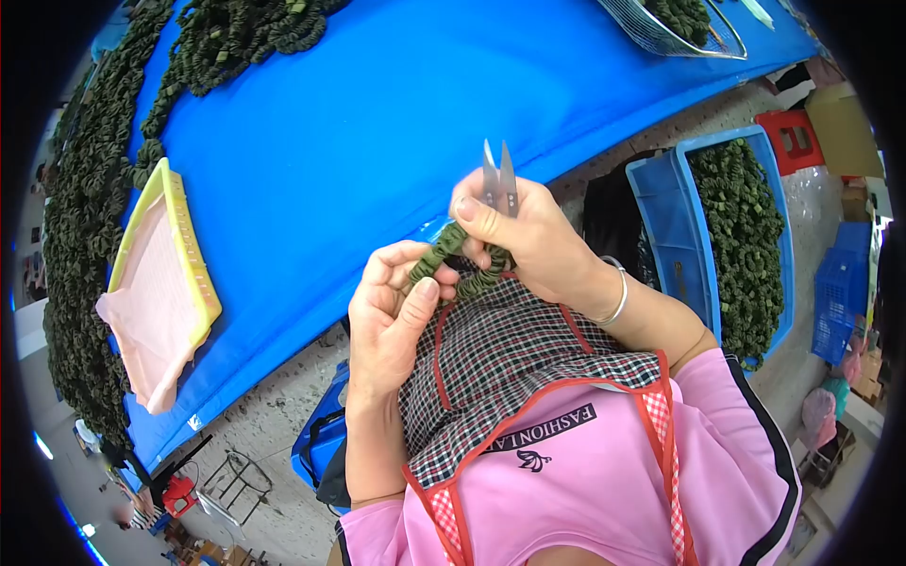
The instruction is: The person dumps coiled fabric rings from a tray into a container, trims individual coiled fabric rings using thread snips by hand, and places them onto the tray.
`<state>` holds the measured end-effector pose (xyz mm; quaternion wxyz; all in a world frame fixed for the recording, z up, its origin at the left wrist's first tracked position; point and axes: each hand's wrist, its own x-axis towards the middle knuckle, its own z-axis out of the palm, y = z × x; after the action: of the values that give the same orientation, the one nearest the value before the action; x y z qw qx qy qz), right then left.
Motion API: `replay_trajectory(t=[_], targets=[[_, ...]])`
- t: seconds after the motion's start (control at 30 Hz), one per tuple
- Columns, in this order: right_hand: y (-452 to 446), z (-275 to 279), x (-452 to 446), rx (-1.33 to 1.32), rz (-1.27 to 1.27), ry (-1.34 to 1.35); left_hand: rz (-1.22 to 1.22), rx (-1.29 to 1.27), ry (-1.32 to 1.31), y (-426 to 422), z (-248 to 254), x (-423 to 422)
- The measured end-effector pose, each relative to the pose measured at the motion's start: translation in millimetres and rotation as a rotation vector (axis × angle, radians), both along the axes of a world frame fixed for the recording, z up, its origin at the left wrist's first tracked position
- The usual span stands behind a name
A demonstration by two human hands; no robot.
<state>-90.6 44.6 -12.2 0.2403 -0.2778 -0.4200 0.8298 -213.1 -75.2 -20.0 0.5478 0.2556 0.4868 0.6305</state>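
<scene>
A dark green gathered-fabric scrunchie (437, 255) is stretched between my two hands, just above my checked apron. My left hand (385, 316) pinches its left side between thumb and fingers. Closed around the other side is my right hand (533, 231), which also keeps a pair of thread snips (500, 184) in its grip. The snips' blades point up, away from me, with their tips slightly apart. Part of the scrunchie is hidden behind my right fingers.
A blue-covered table (377, 113) lies ahead. Piles of green scrunchies (90, 217) cover its left side, near a yellow basket (209, 302) lined with pink cloth. At the far edge sits a wire basket (651, 33). A blue crate (703, 245) of scrunchies stands to my right.
</scene>
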Motion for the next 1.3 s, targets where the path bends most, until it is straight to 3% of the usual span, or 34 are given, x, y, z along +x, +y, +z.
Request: replay_trajectory(t=[0.13,0.37,0.57,0.73,0.83,0.97,1.17,1.3], targets=[[-2,7,-7,0.282,0.235,0.010,0.072,0.051,0.002,0,6,-5],[9,6,-7,-0.003,0.140,0.039,0.037,0.129,-0.252,-16,7,-22],[-6,2,-18,0.091,0.152,0.078,0.009,-0.157,0.141,-16,13,-21],[-3,5,-20,0.182,0.170,0.017,0.096,-0.076,0.173,-8,17,-11],[-5,3,-23,0.247,0.234,-0.038,0.021,-0.061,-0.044,-9,17,-20],[-15,6,-28,0.317,0.193,-0.010,0.168,-0.222,0.437,-6,22,-12],[-7,5,-26,0.130,0.159,0.097,0.205,-0.151,0.277,-21,23,-20],[-6,7,-29,0.061,0.142,0.144,0.148,-0.162,-0.041,-22,26,-26]])
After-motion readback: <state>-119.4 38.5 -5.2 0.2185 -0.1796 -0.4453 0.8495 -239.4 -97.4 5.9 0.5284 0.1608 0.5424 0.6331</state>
